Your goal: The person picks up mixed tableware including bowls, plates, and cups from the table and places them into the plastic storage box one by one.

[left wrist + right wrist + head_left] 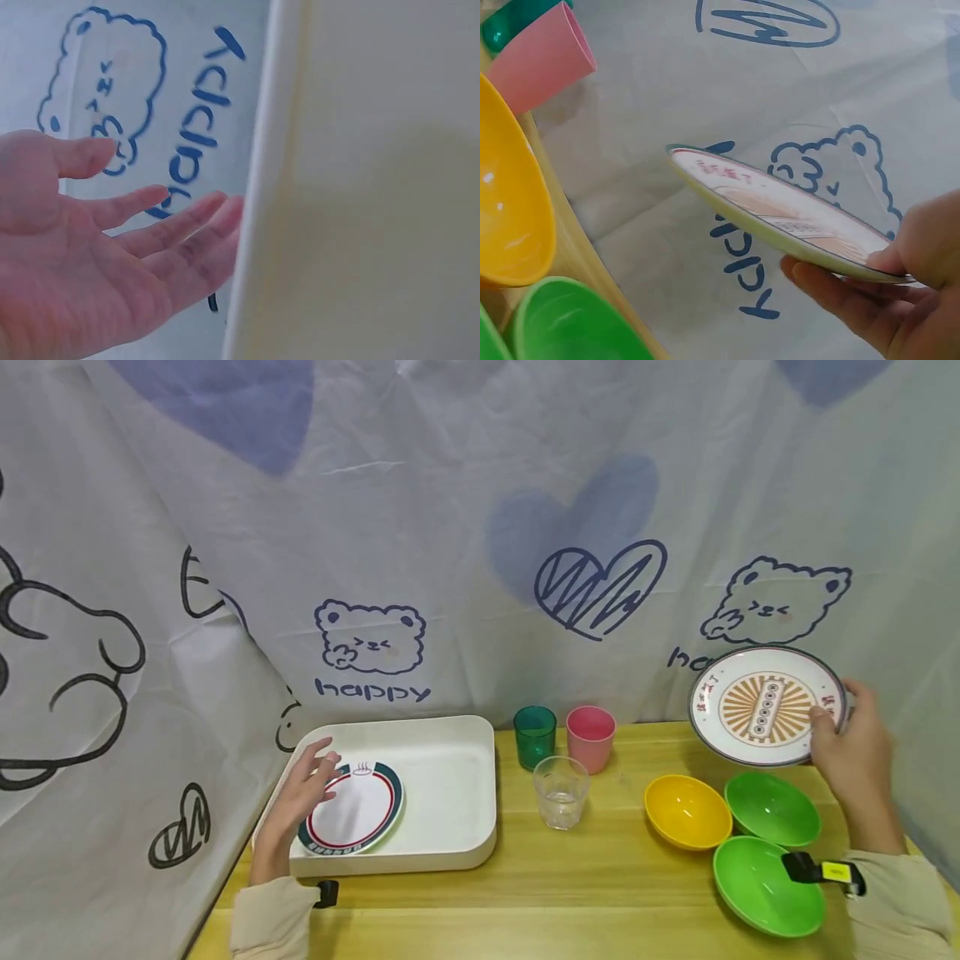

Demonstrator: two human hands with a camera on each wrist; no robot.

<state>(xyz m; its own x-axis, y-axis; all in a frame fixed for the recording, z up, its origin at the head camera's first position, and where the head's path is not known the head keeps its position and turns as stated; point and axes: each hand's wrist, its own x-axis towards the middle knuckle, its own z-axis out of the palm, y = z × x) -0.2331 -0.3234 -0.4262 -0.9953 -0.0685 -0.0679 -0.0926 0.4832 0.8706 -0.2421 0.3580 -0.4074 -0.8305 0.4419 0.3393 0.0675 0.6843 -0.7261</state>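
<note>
My right hand (855, 747) grips the right edge of a white plate (765, 706) with an orange sunburst pattern, thumb on top and fingers beneath. The plate is tilted and held up above the bowls at the back right; the right wrist view shows it (780, 206) almost edge-on. On the left, my left hand (303, 789) hovers over the left side of a white tray (450, 793), its fingers loosely spread and holding nothing. A second plate (352, 814), white with a dark green and red rim, lies in the tray, partly covered by that hand.
A yellow bowl (687, 812) and two green bowls (772, 808) cluster on the wooden table (570, 893) at the right. Mid-table stand a teal cup (535, 739), a pink cup (591, 739) and a clear glass (562, 793). A printed cloth (465, 527) hangs behind.
</note>
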